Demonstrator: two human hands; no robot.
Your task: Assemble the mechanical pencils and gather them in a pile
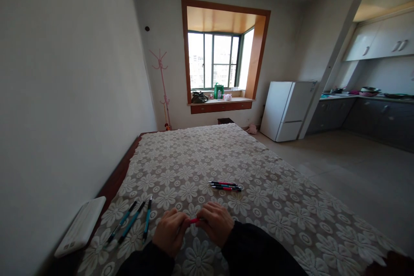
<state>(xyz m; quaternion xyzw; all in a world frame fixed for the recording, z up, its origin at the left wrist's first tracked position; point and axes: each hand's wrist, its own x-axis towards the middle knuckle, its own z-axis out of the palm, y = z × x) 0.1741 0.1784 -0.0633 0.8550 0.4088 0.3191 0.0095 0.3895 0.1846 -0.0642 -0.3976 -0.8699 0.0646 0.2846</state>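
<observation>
Gripping a red pen [194,220] between left hand [169,231] and right hand [216,223], fingers pinched on its ends, seemingly mid-assembly; next likely needs a steady twist or push

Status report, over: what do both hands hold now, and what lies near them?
Left hand and right hand both shut on red pen. Three teal pens left of hands. Pen pile ahead on lace cloth. Nothing between them.

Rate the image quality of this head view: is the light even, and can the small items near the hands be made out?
Head view: the bright window is blown out, leaving the foreground dim; wide-angle bending curves the walls; the left hand and right hand look soft, pinching a small red pen; the teal pens on the floral lace tablecloth stay readable.
</observation>
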